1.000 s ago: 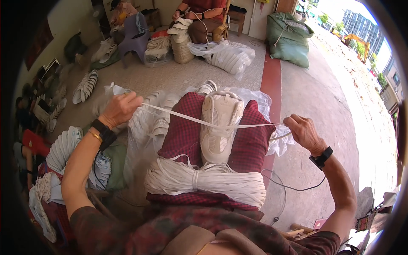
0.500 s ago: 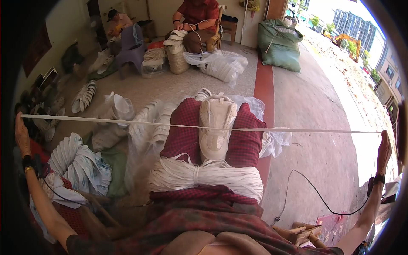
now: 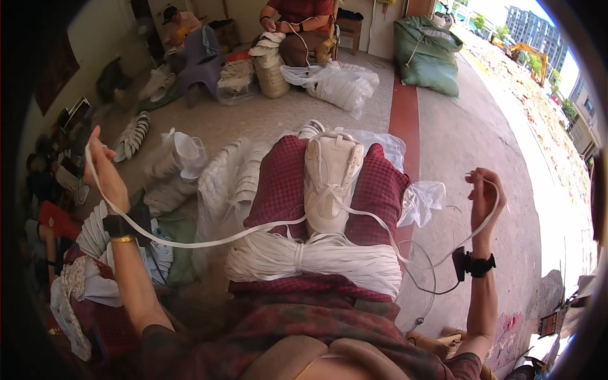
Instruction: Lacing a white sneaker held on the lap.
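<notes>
Here my left hand (image 3: 106, 172) and right hand (image 3: 484, 196) each clamp fingers on 1 white shoelace (image 3: 209, 239) end. It runs through the white sneaker (image 3: 330, 180) on my lap, above the lace bundle (image 3: 316, 256).

One white shoe (image 3: 330, 180) on the lap, one white lace (image 3: 209, 239) strung through it, one bundle of laces (image 3: 316, 258), two hands raised, two green sacks (image 3: 425, 54) far right.
</notes>
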Motion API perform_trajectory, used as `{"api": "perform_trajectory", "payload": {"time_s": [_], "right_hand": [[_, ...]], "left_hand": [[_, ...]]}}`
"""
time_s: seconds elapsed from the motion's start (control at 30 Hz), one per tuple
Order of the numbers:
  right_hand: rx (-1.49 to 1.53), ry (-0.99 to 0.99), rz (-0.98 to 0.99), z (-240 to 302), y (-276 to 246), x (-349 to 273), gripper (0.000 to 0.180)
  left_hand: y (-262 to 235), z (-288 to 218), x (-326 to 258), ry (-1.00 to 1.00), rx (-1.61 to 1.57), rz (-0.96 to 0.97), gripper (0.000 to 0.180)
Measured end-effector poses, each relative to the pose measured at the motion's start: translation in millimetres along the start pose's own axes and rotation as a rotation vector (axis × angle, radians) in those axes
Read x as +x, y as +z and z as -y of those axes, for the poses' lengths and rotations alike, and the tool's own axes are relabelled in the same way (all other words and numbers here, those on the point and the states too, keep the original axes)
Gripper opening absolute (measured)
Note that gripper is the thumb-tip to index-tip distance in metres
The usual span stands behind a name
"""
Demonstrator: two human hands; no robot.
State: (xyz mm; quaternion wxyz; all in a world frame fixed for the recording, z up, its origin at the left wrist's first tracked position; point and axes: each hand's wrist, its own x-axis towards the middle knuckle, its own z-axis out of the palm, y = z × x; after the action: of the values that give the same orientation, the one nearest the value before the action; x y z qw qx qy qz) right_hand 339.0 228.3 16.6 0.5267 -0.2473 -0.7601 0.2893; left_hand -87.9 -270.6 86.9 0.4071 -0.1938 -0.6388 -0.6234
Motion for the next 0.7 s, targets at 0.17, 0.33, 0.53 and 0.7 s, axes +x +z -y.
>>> {"api": "perform_trajectory", "payload": {"time_s": [0.17,0.33,0.53,0.7], "right_hand": [[0.394,0.2,0.582,41,118,-50,0.008],[0.369,0.152,0.611,36,149,-55,0.006],[0.235,0.007,0.604,45,152,-46,0.008],[-0.09,-0.515,0.603,51,161,-43,0.01]], "left_hand": [[126,-53,-147,-0.25,-0.242,0.688,0.031],[155,-59,-223,-0.421,-0.418,1.019,0.02],[164,-47,-245,-0.369,-0.384,1.075,0.015],[160,-52,-242,-0.38,-0.373,0.98,0.011]]}}
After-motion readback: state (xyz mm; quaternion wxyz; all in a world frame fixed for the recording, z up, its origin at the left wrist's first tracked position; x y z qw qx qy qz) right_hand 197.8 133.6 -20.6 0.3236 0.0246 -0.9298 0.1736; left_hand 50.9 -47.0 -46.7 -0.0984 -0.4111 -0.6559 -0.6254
